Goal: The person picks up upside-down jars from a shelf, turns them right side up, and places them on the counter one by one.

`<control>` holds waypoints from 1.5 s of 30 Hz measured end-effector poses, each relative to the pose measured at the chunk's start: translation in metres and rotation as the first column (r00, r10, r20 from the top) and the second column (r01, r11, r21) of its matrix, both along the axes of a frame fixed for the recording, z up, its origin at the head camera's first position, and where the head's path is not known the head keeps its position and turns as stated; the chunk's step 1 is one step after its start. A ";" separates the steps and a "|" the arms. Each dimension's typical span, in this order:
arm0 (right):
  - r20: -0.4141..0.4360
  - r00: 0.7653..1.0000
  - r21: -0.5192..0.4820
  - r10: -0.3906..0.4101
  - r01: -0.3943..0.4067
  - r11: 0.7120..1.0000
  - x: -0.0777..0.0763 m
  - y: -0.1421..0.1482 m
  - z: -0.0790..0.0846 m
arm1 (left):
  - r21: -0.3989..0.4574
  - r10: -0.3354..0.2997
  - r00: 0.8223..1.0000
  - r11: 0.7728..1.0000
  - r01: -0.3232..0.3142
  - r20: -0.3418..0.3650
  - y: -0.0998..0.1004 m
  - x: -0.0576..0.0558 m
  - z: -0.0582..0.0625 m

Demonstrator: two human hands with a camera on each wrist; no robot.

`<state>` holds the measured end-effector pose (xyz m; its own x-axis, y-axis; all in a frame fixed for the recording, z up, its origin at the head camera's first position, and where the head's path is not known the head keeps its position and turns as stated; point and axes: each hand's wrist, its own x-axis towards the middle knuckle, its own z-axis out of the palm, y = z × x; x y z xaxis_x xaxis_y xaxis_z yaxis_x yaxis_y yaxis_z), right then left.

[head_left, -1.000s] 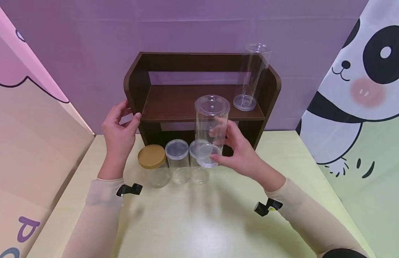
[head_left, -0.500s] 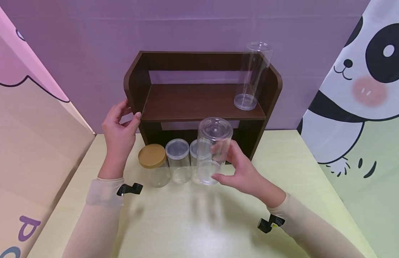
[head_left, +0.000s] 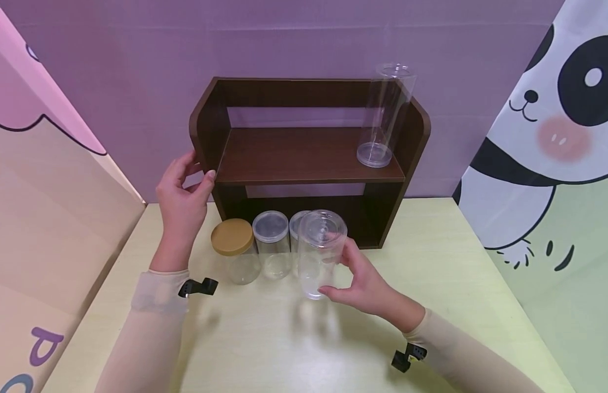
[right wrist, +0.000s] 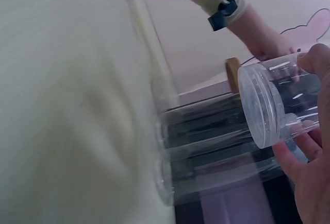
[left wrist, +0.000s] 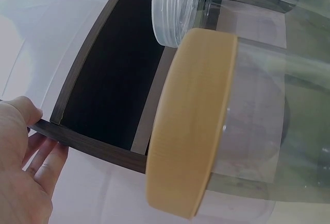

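Note:
My left hand (head_left: 183, 213) grips the left side panel of a dark brown two-level shelf (head_left: 304, 155), thumb in front and fingers behind. My right hand (head_left: 365, 286) holds a clear plastic jar (head_left: 316, 267) by its side, just above the table. In the right wrist view the jar's translucent lid (right wrist: 258, 105) points down toward the tabletop, so it is upside down. Left of it stand a jar with a tan lid (head_left: 232, 237) and a clear-lidded jar (head_left: 270, 226). A third clear jar (head_left: 294, 224) is partly hidden behind the held one.
A tall clear container (head_left: 385, 117) stands at the right end of the upper shelf board. The pale table (head_left: 264, 338) spreads out in front. Purple backdrop (head_left: 137, 82) and printed side panels (head_left: 520, 164) enclose the workspace.
My right hand has lowered the clear jar from in front of the upper board's edge to close over the table. The left hand keeps its grip on the shelf.

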<state>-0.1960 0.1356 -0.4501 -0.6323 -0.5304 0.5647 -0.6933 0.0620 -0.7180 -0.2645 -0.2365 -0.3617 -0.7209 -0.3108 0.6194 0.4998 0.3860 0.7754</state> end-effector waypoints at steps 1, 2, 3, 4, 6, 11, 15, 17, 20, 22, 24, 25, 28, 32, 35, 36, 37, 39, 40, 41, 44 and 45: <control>0.006 1.000 0.001 -0.002 0.002 1.000 0.000 0.000 -0.003 | 0.001 -0.001 1.000 1.000 0.001 0.000 0.000 0.000 0.000; 0.014 1.000 0.003 -0.006 0.006 1.000 0.001 0.000 -0.004 | 0.001 0.000 1.000 1.000 0.000 0.002 0.000 0.000 0.001; 0.020 1.000 0.003 -0.007 0.007 1.000 0.001 0.000 -0.005 | 0.001 0.000 1.000 1.000 0.000 0.003 0.000 0.000 0.001; 0.020 1.000 0.002 -0.008 0.008 1.000 0.001 -0.001 -0.006 | 0.001 0.001 1.000 1.000 -0.001 0.004 0.000 0.001 0.001; 0.024 1.000 0.002 -0.011 0.011 1.000 0.001 -0.001 -0.007 | 0.007 0.001 1.000 1.000 -0.001 0.008 0.000 0.001 0.001; 0.020 1.000 0.003 -0.018 0.018 1.000 0.001 -0.001 -0.011 | 0.006 -0.002 1.000 1.000 0.002 0.009 0.000 -0.001 0.000; 0.026 1.000 -0.009 -0.008 0.009 1.000 0.000 -0.002 -0.014 | -0.002 0.011 1.000 1.000 -0.011 0.012 -0.001 0.001 -0.003; 0.022 1.000 -0.017 -0.002 0.002 1.000 -0.001 -0.003 -0.016 | 0.008 0.020 1.000 1.000 -0.020 0.009 0.000 0.004 -0.004; 0.011 1.000 -0.027 0.003 -0.003 1.000 -0.002 -0.003 -0.017 | 0.044 0.036 0.999 0.998 -0.034 -0.027 0.003 0.010 -0.005; 0.009 1.000 -0.030 0.000 0.000 1.000 -0.002 -0.003 -0.017 | 0.081 0.048 0.997 0.996 -0.042 -0.066 0.006 0.012 -0.006; 0.004 1.000 -0.033 -0.001 0.001 0.999 -0.003 -0.003 -0.018 | 0.110 0.061 0.993 0.993 -0.050 -0.101 0.009 0.014 -0.006; 0.005 1.000 -0.032 -0.002 0.002 0.999 -0.003 -0.003 -0.018 | 0.119 0.070 0.991 0.991 -0.056 -0.112 0.011 0.016 -0.006; 0.005 1.000 -0.028 -0.002 0.002 1.000 -0.003 -0.004 -0.018 | 0.119 0.063 0.989 0.992 -0.047 -0.131 0.016 0.021 -0.007; 0.016 1.000 -0.024 0.001 0.000 1.000 -0.003 -0.004 -0.019 | 0.069 -0.003 0.990 0.998 0.013 -0.142 0.025 0.031 -0.008; 0.020 1.000 -0.022 0.001 -0.001 1.000 -0.003 -0.004 -0.019 | 0.016 -0.107 0.986 0.994 0.110 -0.127 0.034 0.038 -0.008; 0.022 1.000 -0.022 0.002 -0.002 1.000 -0.003 -0.004 -0.019 | -0.015 -0.155 0.981 0.988 0.154 -0.113 0.038 0.040 -0.008; 0.024 1.000 -0.023 0.003 -0.003 1.000 -0.002 -0.004 -0.019 | -0.045 -0.206 0.974 0.978 0.202 -0.092 0.042 0.041 -0.008; 0.031 0.999 -0.025 0.008 -0.008 1.000 -0.002 -0.004 -0.019 | -0.112 -0.320 0.946 0.943 0.314 -0.041 0.050 0.045 -0.009; 0.031 0.999 -0.026 0.012 -0.011 1.000 -0.002 -0.004 -0.019 | -0.149 -0.377 0.926 0.917 0.371 -0.008 0.055 0.046 -0.009; 0.034 0.999 -0.025 0.014 -0.013 1.000 -0.002 -0.004 -0.019 | -0.183 -0.427 0.904 0.887 0.424 0.024 0.059 0.048 -0.009; 0.040 0.999 -0.024 0.019 -0.018 1.000 -0.002 -0.005 -0.019 | -0.238 -0.561 0.821 0.787 0.569 0.106 0.073 0.053 -0.011; 0.039 0.999 -0.021 0.019 -0.018 1.000 -0.002 -0.005 -0.019 | -0.246 -0.592 0.795 0.757 0.605 0.131 0.077 0.055 -0.011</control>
